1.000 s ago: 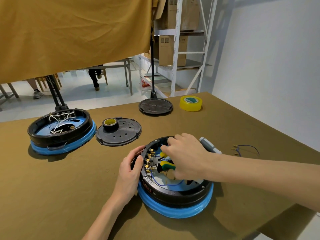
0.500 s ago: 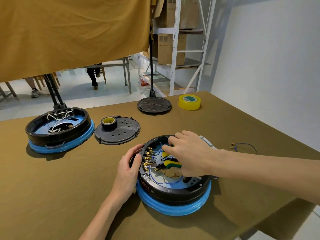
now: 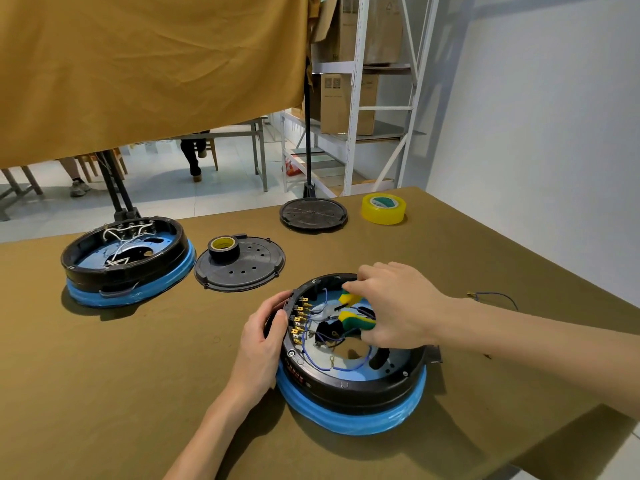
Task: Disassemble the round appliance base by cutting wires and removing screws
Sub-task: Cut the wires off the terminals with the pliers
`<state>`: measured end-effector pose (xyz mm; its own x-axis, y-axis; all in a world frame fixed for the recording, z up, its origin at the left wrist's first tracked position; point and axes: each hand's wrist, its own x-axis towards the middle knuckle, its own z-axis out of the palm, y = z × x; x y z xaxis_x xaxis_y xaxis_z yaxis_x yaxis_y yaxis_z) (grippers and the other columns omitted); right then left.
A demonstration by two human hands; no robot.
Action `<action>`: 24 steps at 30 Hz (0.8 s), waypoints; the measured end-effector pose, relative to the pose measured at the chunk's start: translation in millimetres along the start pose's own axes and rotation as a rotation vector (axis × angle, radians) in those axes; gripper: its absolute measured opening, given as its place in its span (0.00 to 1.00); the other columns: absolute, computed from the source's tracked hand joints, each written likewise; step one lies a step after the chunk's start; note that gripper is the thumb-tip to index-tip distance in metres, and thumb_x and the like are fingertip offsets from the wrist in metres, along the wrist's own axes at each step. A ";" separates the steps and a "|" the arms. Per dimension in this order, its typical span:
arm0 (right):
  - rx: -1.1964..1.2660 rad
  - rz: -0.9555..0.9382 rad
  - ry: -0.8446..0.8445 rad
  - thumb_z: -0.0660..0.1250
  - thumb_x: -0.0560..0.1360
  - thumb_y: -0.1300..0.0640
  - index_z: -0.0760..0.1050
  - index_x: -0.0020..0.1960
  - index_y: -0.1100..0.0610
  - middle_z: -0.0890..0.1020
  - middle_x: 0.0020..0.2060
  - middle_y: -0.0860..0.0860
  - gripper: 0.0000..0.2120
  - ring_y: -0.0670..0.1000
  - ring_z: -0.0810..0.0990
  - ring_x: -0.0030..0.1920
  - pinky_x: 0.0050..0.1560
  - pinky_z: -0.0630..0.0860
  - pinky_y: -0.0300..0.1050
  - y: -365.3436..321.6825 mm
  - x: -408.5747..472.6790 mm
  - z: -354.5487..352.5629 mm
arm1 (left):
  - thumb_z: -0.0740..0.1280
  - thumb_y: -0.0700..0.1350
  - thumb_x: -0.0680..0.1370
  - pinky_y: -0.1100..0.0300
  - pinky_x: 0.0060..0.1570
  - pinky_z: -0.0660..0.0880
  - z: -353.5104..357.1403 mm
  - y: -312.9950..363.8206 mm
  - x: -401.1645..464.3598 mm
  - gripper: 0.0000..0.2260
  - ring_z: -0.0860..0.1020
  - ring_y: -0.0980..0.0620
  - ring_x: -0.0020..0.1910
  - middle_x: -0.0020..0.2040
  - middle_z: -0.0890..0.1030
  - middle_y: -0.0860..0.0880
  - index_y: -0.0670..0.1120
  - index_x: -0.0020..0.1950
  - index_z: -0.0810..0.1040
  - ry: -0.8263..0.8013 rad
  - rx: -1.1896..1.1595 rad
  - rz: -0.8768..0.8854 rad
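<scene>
1. Black plastic wrapped in a blue band makes up the round appliance base (image 3: 349, 386) we work on; it sits on the olive-brown table (image 3: 138, 393), near its front right part, open side up.
2. Inside it we see blue wires (image 3: 313, 344) looping past a row of brass terminals (image 3: 299, 318) along the left wall.
3. Our right hand (image 3: 398, 306) reaches into the base, fingers curled around the yellow-and-green handles of cutters (image 3: 355, 311), whose tip points toward the terminals.
4. Our left hand (image 3: 263, 344) grips the base's left rim, fingers wrapped over the edge.
5. A cut blue wire piece (image 3: 495, 297) lies on the table to the right.
6. Farther left stand a second base (image 3: 126, 261) with white wires and a perforated black cover (image 3: 246, 268) carrying a black tape roll (image 3: 223, 249).
7. At the far edge rest a black round stand foot (image 3: 313, 214) and a yellow tape roll (image 3: 383, 208).
</scene>
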<state>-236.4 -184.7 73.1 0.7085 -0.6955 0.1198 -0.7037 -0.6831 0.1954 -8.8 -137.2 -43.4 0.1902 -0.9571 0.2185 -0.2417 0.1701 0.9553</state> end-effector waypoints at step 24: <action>0.390 0.174 -0.021 0.71 0.68 0.38 0.75 0.67 0.48 0.80 0.57 0.43 0.30 0.47 0.77 0.52 0.52 0.80 0.48 21.6 -16.8 1.7 | 0.59 0.57 0.80 0.46 0.68 0.75 1.4 -2.0 2.6 0.18 0.76 0.61 0.66 0.65 0.80 0.59 0.58 0.70 0.74 -0.012 -0.043 0.020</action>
<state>-263.6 -188.2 73.7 0.5790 -0.8094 0.0983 -0.7832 -0.5857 -0.2090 -9.1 -140.3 -45.0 0.1739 -0.9562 0.2354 -0.2039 0.1989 0.9586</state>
